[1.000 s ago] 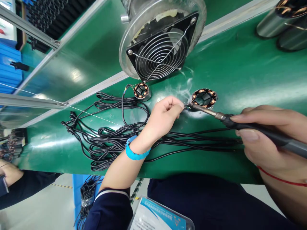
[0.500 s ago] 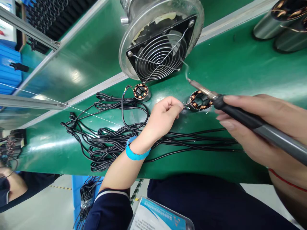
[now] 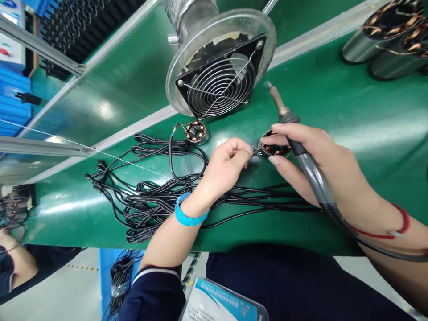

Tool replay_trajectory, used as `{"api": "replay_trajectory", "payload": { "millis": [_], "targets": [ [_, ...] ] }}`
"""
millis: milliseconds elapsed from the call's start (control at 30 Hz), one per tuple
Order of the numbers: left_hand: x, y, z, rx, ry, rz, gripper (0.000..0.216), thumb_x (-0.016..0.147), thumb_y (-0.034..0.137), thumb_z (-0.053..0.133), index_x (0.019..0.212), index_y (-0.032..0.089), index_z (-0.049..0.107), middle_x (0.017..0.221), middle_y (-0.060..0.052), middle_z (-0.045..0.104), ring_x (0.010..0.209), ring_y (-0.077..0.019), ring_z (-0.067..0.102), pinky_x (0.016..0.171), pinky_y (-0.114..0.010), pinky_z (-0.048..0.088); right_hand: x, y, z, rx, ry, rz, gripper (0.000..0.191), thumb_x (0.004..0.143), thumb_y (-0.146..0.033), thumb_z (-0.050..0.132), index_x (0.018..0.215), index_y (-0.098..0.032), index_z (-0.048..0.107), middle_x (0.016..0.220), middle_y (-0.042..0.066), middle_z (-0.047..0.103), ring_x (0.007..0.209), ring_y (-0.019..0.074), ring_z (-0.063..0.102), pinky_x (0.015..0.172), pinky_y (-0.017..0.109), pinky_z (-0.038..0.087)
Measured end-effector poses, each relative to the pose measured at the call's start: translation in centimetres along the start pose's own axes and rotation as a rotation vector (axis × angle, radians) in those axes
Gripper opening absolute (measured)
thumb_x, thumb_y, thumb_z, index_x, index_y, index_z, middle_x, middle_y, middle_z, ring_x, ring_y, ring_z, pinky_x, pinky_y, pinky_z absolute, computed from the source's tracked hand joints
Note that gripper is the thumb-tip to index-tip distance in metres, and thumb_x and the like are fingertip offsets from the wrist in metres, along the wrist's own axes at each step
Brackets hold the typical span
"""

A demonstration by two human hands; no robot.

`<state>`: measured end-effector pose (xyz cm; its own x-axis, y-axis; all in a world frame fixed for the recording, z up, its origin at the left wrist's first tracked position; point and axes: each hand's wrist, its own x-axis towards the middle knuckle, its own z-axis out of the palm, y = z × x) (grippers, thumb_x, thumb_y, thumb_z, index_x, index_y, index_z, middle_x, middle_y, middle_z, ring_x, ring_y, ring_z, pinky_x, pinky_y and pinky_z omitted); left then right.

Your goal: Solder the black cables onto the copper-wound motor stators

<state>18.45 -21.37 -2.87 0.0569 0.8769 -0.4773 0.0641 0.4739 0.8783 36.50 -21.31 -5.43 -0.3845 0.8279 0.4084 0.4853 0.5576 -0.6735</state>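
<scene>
My left hand (image 3: 228,166), a blue band on its wrist, pinches thin wires (image 3: 256,153) between thumb and forefinger. These wires run to a ring-shaped motor stator (image 3: 280,150) with copper windings, lying on the green bench. My right hand (image 3: 337,178) holds a soldering iron (image 3: 307,167) lying across the fingers, its tip pointing up and away toward the fan. The thumb and forefinger of that hand are spread over the stator and partly hide it. Whether they touch the stator or its wires, I cannot tell.
A fan with a wire guard (image 3: 219,89) on a metal duct stands behind the hands. A second stator (image 3: 196,132), joined to a cable, sits before it. Black cables (image 3: 154,196) lie bundled at left. Larger stators (image 3: 361,44) stand at back right. Another person's arm (image 3: 20,258) shows at far left.
My right hand has moved left to the stator. The soldering iron has swung from pointing left to pointing up and away, and now lies back across the fingers. My left hand stays nearly still.
</scene>
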Motion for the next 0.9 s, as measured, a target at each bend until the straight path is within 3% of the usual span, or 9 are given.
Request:
{"api": "replay_trajectory", "payload": {
  "millis": [133, 367, 500, 700, 900],
  "targets": [
    [-0.1, 0.0, 0.1, -0.011, -0.006, 0.024, 0.02, 0.09, 0.012, 0.055, 0.071, 0.017, 0.053, 0.058, 0.008, 0.046, 0.051, -0.003, 0.04, 0.052, -0.016, 0.032, -0.1, -0.5, 0.4, -0.038, 0.098, 0.044, 0.051, 0.096, -0.019, 0.059, 0.143, -0.034, 0.044, 0.107, 0.0, 0.072, 0.107, 0.0256, 0.067, 0.093, 0.044, 0.054],
    [-0.4, -0.8, 0.3, 0.0, 0.022, 0.122, 0.01, 0.091, 0.011, 0.053, 0.085, 0.02, 0.052, 0.061, 0.007, 0.051, 0.054, -0.006, 0.043, 0.053, -0.018, 0.034, 0.2, -0.6, 1.5, 0.01, 0.099, 0.03, 0.044, 0.095, -0.019, 0.059, 0.137, -0.03, 0.049, 0.094, 0.0, 0.07, 0.095, 0.0247, 0.067, 0.085, 0.043, 0.055],
    [-0.5, -1.6, 0.3, 0.108, 0.052, 0.276, 0.011, 0.093, 0.017, 0.052, 0.083, 0.02, 0.051, 0.071, 0.004, 0.052, 0.059, -0.0071, 0.045, 0.056, -0.02, 0.037, 0.2, -0.4, 1.7, 0.073, 0.144, 0.054, 0.046, 0.094, -0.018, 0.06, 0.137, -0.031, 0.05, 0.093, -0.001, 0.069, 0.096, 0.0211, 0.067, 0.09, 0.04, 0.054],
    [-0.9, -1.1, -0.2, 0.4, 0.063, 0.622, 0.011, 0.09, 0.016, 0.056, 0.08, 0.019, 0.056, 0.093, -0.004, 0.064, 0.087, -0.0139, 0.058, 0.074, -0.026, 0.047, 0.2, -0.1, 2.0, 0.119, 0.165, 0.045, 0.047, 0.094, -0.021, 0.062, 0.138, -0.031, 0.051, 0.092, -0.001, 0.069, 0.097, 0.0225, 0.069, 0.093, 0.043, 0.054],
    [-1.1, -0.7, -0.1, 0.457, 0.089, 0.49, 0.013, 0.086, 0.01, 0.058, 0.076, 0.019, 0.056, 0.08, 0.001, 0.055, 0.07, -0.0103, 0.049, 0.067, -0.023, 0.042, 0.2, 0.7, 1.1, 0.073, 0.094, -0.058, 0.052, 0.094, -0.018, 0.059, 0.143, -0.03, 0.046, 0.098, 0.0, 0.071, 0.099, 0.0236, 0.069, 0.094, 0.046, 0.054]
  ]
}}
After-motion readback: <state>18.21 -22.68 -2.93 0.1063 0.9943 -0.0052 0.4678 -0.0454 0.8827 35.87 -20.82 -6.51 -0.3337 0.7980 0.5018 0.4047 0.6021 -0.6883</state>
